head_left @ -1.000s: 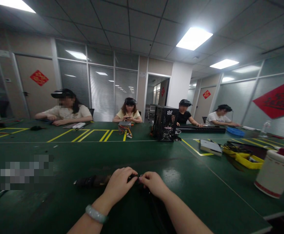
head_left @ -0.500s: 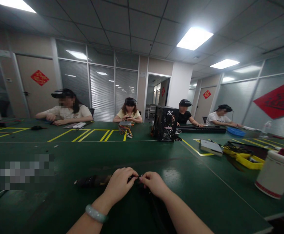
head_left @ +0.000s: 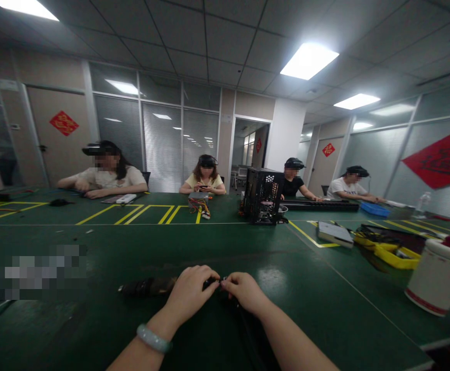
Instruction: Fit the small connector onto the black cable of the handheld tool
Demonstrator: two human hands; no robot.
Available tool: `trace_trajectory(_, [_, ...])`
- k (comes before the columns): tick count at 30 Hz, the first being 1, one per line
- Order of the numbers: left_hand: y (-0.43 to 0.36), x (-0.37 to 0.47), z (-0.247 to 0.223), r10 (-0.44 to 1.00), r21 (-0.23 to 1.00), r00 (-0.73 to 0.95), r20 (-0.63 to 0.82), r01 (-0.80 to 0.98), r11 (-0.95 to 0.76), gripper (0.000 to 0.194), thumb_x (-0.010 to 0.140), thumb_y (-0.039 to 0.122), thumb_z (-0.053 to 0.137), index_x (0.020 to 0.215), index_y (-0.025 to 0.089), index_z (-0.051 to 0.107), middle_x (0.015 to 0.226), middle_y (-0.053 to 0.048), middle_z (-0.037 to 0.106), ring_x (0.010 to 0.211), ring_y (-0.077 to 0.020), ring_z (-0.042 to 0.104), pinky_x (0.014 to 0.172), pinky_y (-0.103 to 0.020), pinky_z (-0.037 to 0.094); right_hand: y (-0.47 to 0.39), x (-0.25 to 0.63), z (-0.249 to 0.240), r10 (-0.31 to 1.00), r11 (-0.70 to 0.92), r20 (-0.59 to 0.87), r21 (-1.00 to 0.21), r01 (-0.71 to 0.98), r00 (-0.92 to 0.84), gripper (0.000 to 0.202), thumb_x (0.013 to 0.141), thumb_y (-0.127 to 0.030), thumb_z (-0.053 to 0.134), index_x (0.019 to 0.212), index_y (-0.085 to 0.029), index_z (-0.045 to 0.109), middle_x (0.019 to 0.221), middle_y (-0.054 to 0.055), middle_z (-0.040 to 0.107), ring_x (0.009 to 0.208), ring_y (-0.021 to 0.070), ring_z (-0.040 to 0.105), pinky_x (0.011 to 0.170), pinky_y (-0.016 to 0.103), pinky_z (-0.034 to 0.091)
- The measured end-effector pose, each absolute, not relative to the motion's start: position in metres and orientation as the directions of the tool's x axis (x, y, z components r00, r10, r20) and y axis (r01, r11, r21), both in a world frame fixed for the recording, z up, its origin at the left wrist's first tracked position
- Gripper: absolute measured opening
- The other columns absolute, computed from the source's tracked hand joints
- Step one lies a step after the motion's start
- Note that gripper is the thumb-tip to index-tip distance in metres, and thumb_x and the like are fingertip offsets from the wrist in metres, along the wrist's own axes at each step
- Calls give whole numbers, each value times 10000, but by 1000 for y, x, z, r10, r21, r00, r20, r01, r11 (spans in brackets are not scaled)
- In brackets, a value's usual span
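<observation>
Near the middle of the green table (head_left: 105, 247), my left hand (head_left: 192, 286) and my right hand (head_left: 245, 291) meet with their fingertips almost touching. Both are closed in a pinch around small dark parts, too small and dim to name. A dark cylindrical tool (head_left: 145, 287) with a narrow tip lies on the table, its right end hidden behind my left hand. From under my right hand a black cable (head_left: 248, 330) seems to run toward me, hard to make out against the dark tabletop.
A black computer case (head_left: 262, 197) stands ahead, with a power supply with loose wires (head_left: 199, 202) to its left. At right are a metal box (head_left: 335, 233), a yellow tray (head_left: 397, 256) and a white bucket (head_left: 437, 278). Several people sit across the table.
My hands keep nearly the same pose, with only a slight shift at the fingertips. The view has moved very slightly.
</observation>
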State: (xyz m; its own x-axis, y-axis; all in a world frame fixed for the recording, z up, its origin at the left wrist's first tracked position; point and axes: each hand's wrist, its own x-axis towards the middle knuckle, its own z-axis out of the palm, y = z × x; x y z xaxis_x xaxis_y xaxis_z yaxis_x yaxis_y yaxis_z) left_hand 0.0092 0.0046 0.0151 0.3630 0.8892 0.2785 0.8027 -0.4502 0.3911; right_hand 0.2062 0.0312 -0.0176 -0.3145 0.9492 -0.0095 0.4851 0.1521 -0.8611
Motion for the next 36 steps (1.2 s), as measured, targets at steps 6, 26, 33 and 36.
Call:
trace_trajectory(6, [6,9,13,880,383,374,293,797,-466,234,926,372,462,983,278,668,1019,-2,660,956,-194,573,845,-336,370,32,206,-18,949,171,14,-862,477,-315,241,874,-354,576,800,-151,684,595,-10,591,491,80,485,455,180,311])
trace_trajectory(26, [5,9,13,863,362,380,334,794,-489,192,910,342,496,990,287,662,1029,12,667,964,-195,577,835,-339,369,35,208,-24,946,180,17,-859,479,-325,249,868,-370,580,790,-154,675,592,-14,592,498,81,480,471,184,315])
trace_trajectory(33, [4,9,15,875,380,346,340,800,-464,250,944,356,428,1037,282,647,1050,8,660,983,-190,578,850,-335,377,34,208,-22,944,183,16,-857,481,-331,266,867,-382,580,806,-146,687,599,-10,595,499,81,477,462,184,312])
trace_trajectory(36, [5,10,15,875,365,354,329,807,-464,273,951,341,399,1003,267,657,1032,-3,661,963,-192,582,843,-335,381,35,208,-23,943,168,3,-868,467,-333,266,868,-381,578,817,-144,686,600,-12,591,489,79,471,454,182,310])
